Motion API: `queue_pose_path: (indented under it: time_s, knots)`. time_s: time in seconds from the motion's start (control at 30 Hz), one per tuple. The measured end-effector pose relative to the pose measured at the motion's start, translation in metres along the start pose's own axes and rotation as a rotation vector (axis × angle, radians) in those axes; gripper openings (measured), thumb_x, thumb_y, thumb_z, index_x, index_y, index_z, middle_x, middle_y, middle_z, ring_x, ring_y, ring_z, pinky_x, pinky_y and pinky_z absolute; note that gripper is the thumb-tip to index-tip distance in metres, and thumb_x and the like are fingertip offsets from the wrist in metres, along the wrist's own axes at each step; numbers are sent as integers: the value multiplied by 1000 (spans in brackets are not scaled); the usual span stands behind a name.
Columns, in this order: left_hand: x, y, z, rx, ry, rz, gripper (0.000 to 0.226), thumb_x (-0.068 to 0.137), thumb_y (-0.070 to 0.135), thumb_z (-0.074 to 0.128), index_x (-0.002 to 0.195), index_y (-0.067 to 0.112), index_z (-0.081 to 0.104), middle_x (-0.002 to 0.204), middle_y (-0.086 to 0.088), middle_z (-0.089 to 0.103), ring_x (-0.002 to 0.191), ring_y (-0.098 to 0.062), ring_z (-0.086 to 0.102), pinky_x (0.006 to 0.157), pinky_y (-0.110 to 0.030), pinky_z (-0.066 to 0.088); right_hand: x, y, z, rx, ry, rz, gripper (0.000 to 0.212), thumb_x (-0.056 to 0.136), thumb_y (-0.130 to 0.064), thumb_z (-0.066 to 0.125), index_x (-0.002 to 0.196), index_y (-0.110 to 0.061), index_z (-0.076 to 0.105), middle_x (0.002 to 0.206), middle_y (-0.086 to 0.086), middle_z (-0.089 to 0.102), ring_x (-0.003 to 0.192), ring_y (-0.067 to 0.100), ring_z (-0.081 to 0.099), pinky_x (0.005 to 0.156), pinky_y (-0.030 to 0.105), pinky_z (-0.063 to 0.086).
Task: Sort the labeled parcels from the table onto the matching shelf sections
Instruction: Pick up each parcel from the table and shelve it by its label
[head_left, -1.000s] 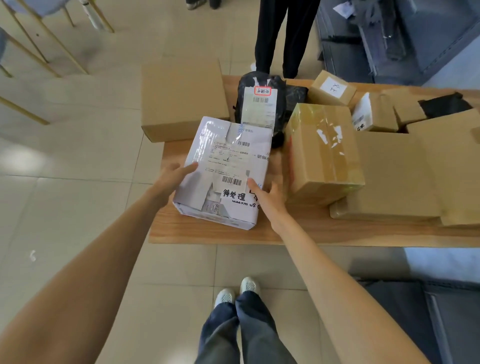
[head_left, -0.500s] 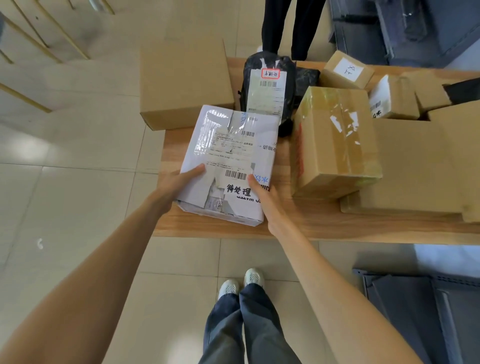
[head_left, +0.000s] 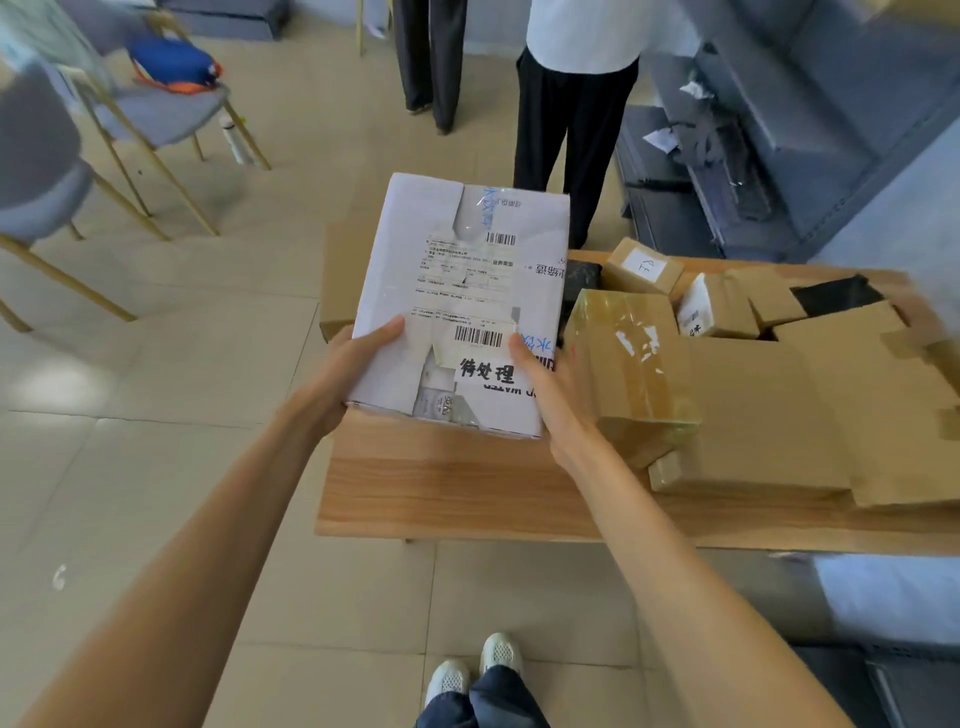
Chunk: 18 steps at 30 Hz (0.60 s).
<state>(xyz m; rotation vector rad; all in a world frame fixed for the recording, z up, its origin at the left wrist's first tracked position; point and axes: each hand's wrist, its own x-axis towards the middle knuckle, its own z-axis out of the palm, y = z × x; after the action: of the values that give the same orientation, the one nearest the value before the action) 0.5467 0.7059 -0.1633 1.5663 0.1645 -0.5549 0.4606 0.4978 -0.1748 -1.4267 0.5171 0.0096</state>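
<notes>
The white parcel (head_left: 462, 306) is held clear of the wooden table (head_left: 457, 493), tilted up toward the camera so that its shipping label and a handwritten tag near its lower edge can be read. It is gripped at the lower left corner by the left hand (head_left: 353, 364), thumb laid on the top face and fingers hidden beneath, and at the lower right edge by the right hand (head_left: 550, 384), thumb likewise on top. The step in hand is judged to be the pick-up and label check of one parcel, early in the sort, since many brown cardboard boxes (head_left: 639, 374) and a black bag (head_left: 582, 280) are left on the table. No matching shelf section can be identified in this view, so a turn toward the shelving is called for next, with the two-handed hold maintained and the tag matched to its section.
</notes>
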Motion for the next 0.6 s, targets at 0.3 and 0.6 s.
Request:
queue_pose_path:
  time_s: [0.3, 0.6]
  knots:
    - [-54, 117, 19, -14, -63, 370, 55, 72, 46, 73, 119, 19, 62, 102, 2, 74, 88, -16, 72, 72, -31, 56, -40, -128, -4, 57, 20, -265, 46, 89, -41, 64, 129, -20, 56, 111, 2, 72, 90, 15, 72, 63, 23, 56]
    - [-92, 171, 55, 32, -144, 550, 43, 84, 38, 69, 122, 20, 59, 103, 1, 72, 92, -20, 70, 76, -36, 56, -97, -182, -24, 95, 168, -479, 65, 67, -44, 77, 124, -20, 60, 108, 0, 73, 96, 18, 71, 86, 41, 57]
